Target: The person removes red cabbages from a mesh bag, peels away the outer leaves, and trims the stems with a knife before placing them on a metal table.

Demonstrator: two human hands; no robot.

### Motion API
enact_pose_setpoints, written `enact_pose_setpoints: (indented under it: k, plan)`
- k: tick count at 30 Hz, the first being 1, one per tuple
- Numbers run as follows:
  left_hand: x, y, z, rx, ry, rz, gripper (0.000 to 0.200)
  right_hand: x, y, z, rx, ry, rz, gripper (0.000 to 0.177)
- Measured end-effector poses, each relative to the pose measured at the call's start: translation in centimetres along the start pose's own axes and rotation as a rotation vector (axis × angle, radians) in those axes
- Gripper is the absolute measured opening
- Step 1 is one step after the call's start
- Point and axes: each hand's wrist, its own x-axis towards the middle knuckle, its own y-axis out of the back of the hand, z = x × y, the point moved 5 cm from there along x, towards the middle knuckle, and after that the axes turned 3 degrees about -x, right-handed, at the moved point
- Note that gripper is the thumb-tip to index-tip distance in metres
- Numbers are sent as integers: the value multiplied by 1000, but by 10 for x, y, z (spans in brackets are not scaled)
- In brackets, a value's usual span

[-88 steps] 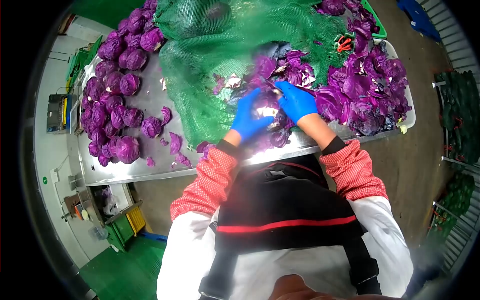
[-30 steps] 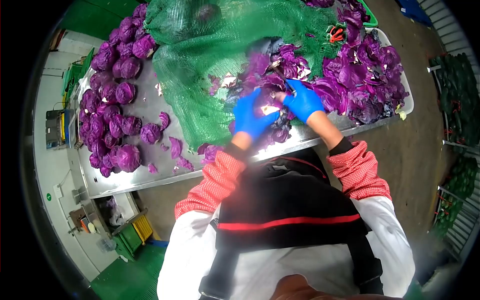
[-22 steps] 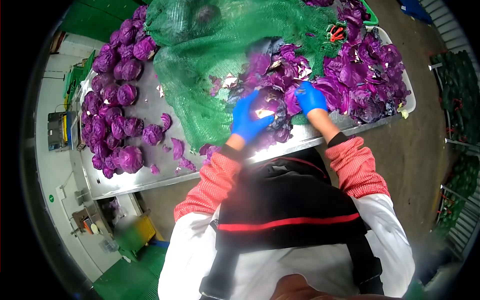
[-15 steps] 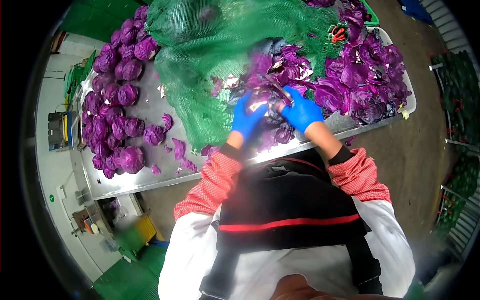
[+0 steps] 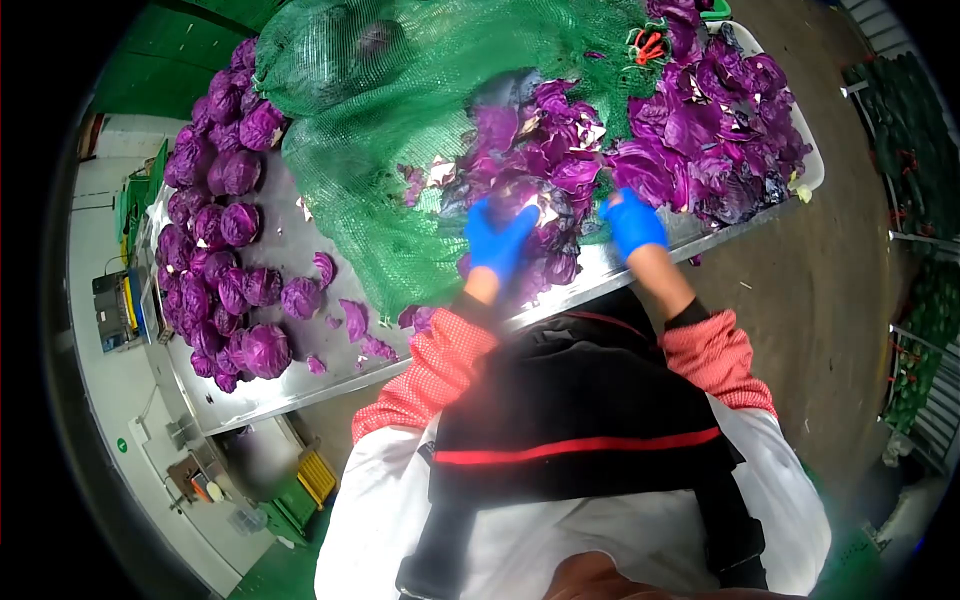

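I am seeing a red cabbage [image 5: 545,238], dark purple with a pale cut patch, lying among loose leaves [image 5: 560,150] by the near edge of the steel table [image 5: 612,265], right of the green net sack [image 5: 390,130]. My left hand [image 5: 497,240] is clasping its left side. My right hand [image 5: 633,222] is hovering just right of it, apart, its grip unclear to me.

- I count one tabletop [image 5: 300,385].
- One green net [image 5: 400,100].
- Cabbages [image 5: 240,170]: dozens, too many to count exactly.
- One leaf heap [image 5: 700,130].
- One red-handled tool [image 5: 647,42].
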Motion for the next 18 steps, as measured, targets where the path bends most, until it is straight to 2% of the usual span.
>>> enact_pose_setpoints:
  k: [2, 3, 4, 6, 8, 9, 12, 14, 15, 18]
  plan:
    - [9, 1, 4, 51, -78, 2, 93, -4, 35, -8, 57, 28, 45, 34]
    - [-1, -3, 17, 31, -83, 6, 92, -18, 43, -31, 21, 148, 70, 37]
    - [-10, -6, 25, 14, -83, 6, 91, -36, 44, -57, -14, 262, 93, 41]
    - [-7, -7, 27, 51, -95, -15, 88, -48, 30, -86, -77, 323, 6, 52]
    - [2, 0, 12, 172, -145, -31, 87, -41, 19, -88, -88, 397, 10, 52]
    - [0, 0, 11, 146, -157, 7, 87, -37, 19, -89, -124, 420, -39, 49]
    - [-4, 0, 2, 353, -292, 95, 88, -25, 20, -91, -193, 459, -222, 45]
    - [-6, 0, 3, 329, -304, 101, 89, -22, 28, -98, -177, 447, -360, 43]
    - [-7, 0, 4, 324, -303, 96, 89, -24, 30, -104, -302, 442, -318, 43]
    - [-11, -1, 11, 295, -276, 85, 89, -22, 27, -108, -352, 576, -71, 35]
